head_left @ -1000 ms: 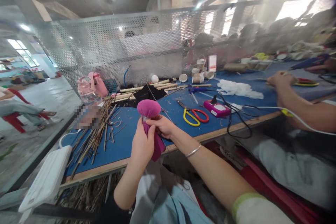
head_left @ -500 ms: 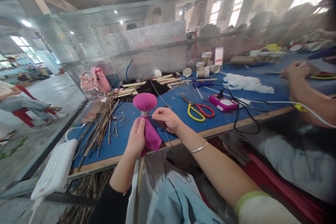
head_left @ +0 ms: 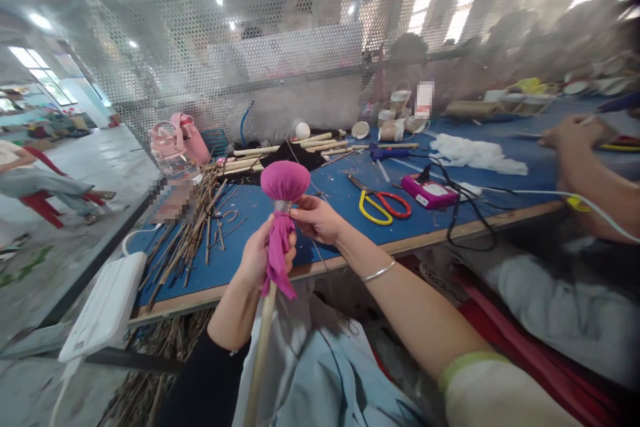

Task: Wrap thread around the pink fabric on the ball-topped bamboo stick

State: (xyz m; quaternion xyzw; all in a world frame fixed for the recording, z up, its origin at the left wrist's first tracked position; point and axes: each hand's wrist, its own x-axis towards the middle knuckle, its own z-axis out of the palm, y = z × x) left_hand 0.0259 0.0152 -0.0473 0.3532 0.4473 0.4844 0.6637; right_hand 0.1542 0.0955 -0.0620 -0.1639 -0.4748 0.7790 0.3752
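A round head covered in magenta cloth (head_left: pixel 285 180) tops a pale wooden stick (head_left: pixel 261 353), which leans up from my lap. Below it the neck is wrapped in something clear and shiny, and the gathered cloth hangs down as a loose tail. My left hand (head_left: pixel 260 255) is closed round the stick and cloth just under the neck. My right hand (head_left: pixel 318 219) pinches a thin thread close against the right side of the neck; its fingertips are partly hidden. A thin dark strand (head_left: pixel 325 265) trails below this hand.
Scissors (head_left: pixel 380 202) with yellow and red handles lie right of my hands. Beyond are a purple box (head_left: pixel 429 192) with black cables and a blue glue gun (head_left: pixel 391 153). Dry twigs (head_left: pixel 193 233) and a white power strip (head_left: pixel 104 307) are left. Another person's hand (head_left: pixel 580 133) works at right.
The magenta head has turned and tilted slightly towards the right. My right hand has moved from holding the thread out sideways to close against the neck. The left hand keeps its hold.
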